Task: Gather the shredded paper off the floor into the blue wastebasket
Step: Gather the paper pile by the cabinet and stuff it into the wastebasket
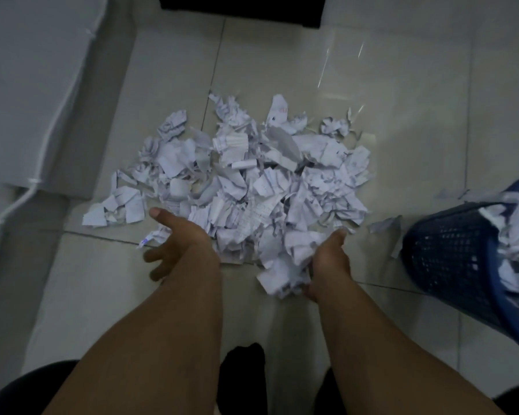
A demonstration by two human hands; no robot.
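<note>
Shredded paper (252, 181): lay in a loose white heap on the floor, just ahead of both hands and left of the basket.
Right hand (327, 262): was at the heap's near right edge, fingers curled under a clump of the paper, thumb lying along its top.
Left hand (174, 238): hovered at the heap's near left edge, fingers spread wide and holding nothing, thumb tip beside the scraps.
Blue wastebasket (456, 253): stood at the right edge of view, leaning, with a mesh wall and paper heaped past its rim; it was apart from the heap.
Stray scraps (384, 224): lay between heap and basket.
Floor (402, 85): was pale glossy tile.
Pale fabric slab (27, 85): lay along the left side, edged with white cord.
</note>
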